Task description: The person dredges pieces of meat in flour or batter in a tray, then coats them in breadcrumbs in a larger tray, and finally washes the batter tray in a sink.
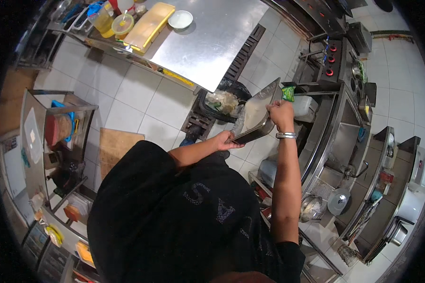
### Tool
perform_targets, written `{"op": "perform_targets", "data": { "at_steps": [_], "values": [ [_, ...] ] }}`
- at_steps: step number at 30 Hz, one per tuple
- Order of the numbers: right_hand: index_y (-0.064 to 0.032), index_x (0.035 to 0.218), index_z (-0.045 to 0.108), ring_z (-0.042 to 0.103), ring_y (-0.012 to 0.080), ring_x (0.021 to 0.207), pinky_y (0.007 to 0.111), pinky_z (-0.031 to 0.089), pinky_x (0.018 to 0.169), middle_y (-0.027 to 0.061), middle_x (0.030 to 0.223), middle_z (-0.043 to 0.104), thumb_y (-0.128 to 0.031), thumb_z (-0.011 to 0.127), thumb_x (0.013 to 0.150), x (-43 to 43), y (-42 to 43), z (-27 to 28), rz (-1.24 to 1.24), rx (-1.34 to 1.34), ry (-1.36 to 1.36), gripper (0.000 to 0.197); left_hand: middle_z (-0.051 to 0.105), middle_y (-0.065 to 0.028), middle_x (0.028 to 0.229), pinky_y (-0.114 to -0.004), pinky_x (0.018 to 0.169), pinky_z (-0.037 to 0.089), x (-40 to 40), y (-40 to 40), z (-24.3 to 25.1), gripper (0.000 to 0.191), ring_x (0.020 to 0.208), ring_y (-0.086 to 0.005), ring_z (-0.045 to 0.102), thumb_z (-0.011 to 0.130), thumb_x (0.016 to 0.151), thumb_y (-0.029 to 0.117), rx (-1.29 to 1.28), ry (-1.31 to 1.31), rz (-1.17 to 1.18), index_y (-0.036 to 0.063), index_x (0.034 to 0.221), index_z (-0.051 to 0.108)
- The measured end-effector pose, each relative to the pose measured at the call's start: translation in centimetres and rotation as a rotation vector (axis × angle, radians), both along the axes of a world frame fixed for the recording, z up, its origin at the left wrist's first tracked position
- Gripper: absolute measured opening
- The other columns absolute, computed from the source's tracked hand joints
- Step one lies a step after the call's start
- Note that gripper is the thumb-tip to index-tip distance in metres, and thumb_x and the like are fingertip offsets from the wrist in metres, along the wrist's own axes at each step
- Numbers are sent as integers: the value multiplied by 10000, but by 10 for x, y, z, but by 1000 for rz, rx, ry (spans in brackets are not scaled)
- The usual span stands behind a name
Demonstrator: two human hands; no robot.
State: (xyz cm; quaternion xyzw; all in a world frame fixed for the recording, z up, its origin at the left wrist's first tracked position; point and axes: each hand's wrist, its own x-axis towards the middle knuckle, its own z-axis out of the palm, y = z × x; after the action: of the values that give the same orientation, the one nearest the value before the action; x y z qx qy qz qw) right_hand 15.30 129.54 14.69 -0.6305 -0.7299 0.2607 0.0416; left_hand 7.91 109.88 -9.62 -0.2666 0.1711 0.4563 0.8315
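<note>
A rectangular stainless steel pan (256,110) with whitish residue inside is tilted in front of me. My left hand (226,141) supports its near left corner from below. My right hand (281,112) grips the rim on the right side; its fingertips are partly hidden. Just beyond and left of the pan stands a black waste bin (246,88), with a plastic bag and scraps (222,100) in it. The pan's far left edge overlaps the bin in view; I cannot tell whether they touch.
Ahead is a steel worktable (209,46) bearing a white bowl (180,19), a yellow lidded container (150,26) and several tubs. A steel sink (334,177) and a stove (329,58) line the right. A shelf rack (39,141) stands left, near cardboard (118,146) on the floor.
</note>
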Motion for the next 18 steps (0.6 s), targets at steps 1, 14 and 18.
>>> {"op": "perform_targets", "data": {
  "at_steps": [1, 14, 18],
  "values": [
    [80, 886, 694, 682, 205, 600, 357, 531, 586, 121, 710, 698, -124, 803, 778, 2, 0, -2, 3, 15, 6, 255, 467, -356, 1405, -615, 1150, 448, 0, 0, 3, 406, 1331, -510, 480, 403, 811, -62, 1, -1, -4, -181, 1196, 444],
    [56, 866, 690, 662, 182, 570, 350, 507, 551, 99, 692, 686, -125, 814, 787, 12, 7, -18, -12, 16, 30, 232, 481, -348, 1410, -600, 1138, 470, 1, -1, -2, 433, 1317, -504, 508, 398, 847, -47, -2, -51, -30, -200, 1251, 433],
    [56, 857, 684, 654, 180, 558, 346, 505, 544, 98, 688, 684, -123, 816, 794, 4, 8, -19, -2, -15, 14, 231, 481, -348, 1412, -595, 1134, 475, -1, -5, -10, 469, 1307, -511, 513, 386, 854, -40, 35, -33, -27, -204, 1293, 406]
  ]
}}
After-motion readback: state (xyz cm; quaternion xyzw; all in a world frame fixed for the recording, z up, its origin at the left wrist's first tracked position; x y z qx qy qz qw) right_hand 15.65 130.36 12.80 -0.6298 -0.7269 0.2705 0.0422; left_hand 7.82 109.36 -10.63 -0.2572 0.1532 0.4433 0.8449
